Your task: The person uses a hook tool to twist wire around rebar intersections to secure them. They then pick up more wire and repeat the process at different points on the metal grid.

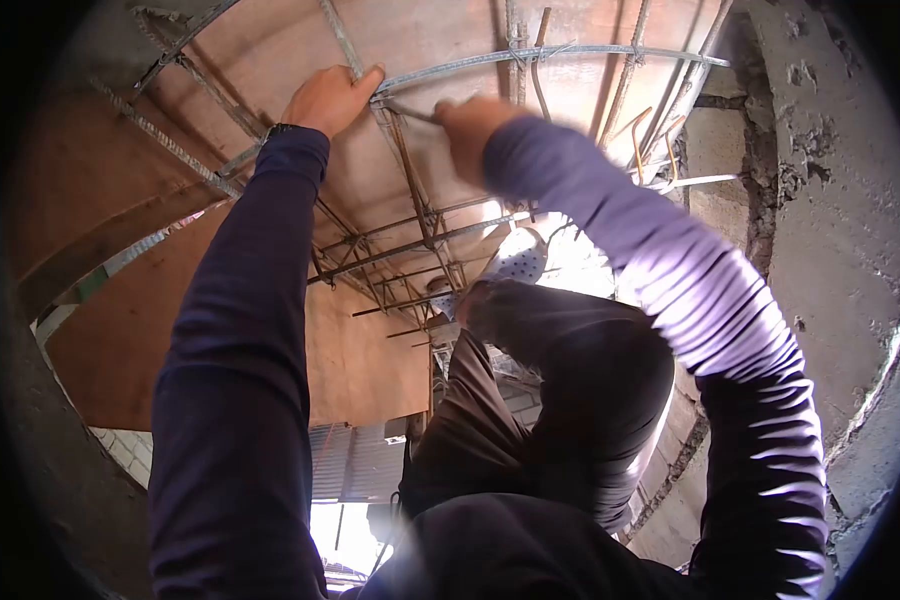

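My left hand is wrapped round a rebar crossing, its thumb along the curved horizontal steel bar. Just right of it, my right hand, smeared by motion, is closed on a thin rod-like tie-wire hook. The hook's tip meets the crossing just below my left thumb; any wire there is too small to make out. A vertical rebar runs down from this joint toward more crossed bars.
Brown plywood panels stand behind the rebar grid. A rough concrete wall rises at the right. Bent rebar ends stick out near it. My bent legs and a dotted shoe are below the bars.
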Action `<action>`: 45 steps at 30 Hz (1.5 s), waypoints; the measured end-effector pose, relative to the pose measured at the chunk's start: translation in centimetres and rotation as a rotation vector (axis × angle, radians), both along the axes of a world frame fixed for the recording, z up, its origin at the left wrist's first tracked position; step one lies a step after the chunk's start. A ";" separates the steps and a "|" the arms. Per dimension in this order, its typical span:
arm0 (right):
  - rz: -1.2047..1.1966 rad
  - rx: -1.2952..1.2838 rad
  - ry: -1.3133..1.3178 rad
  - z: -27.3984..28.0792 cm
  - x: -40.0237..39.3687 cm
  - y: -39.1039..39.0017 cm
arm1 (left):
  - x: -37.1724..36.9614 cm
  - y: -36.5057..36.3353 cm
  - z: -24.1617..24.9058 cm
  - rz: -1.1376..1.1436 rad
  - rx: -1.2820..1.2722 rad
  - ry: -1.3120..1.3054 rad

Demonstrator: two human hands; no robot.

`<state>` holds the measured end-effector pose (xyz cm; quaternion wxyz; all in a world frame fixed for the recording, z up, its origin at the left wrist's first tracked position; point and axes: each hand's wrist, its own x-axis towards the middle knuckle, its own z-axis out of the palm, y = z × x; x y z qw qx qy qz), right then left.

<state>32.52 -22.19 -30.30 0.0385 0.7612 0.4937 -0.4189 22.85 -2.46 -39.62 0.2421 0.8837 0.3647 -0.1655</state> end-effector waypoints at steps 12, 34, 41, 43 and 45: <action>-0.403 -0.168 0.615 -2.9 0.5 -3.4 | -0.3 -0.1 0.0 0.020 -0.028 -0.079; -0.011 0.175 -0.368 -6.1 4.8 -4.0 | -0.3 -0.1 0.6 0.007 -0.009 -0.034; -0.771 0.013 0.135 -9.1 1.4 -5.2 | -0.6 0.0 0.6 -0.004 -0.013 -0.080; -1.016 -0.062 0.690 -9.2 2.3 -6.3 | -0.7 0.0 0.6 -0.019 -0.024 -0.056; -1.228 -0.141 1.246 -9.4 2.6 -6.7 | -0.7 -0.1 0.4 0.014 0.006 -0.099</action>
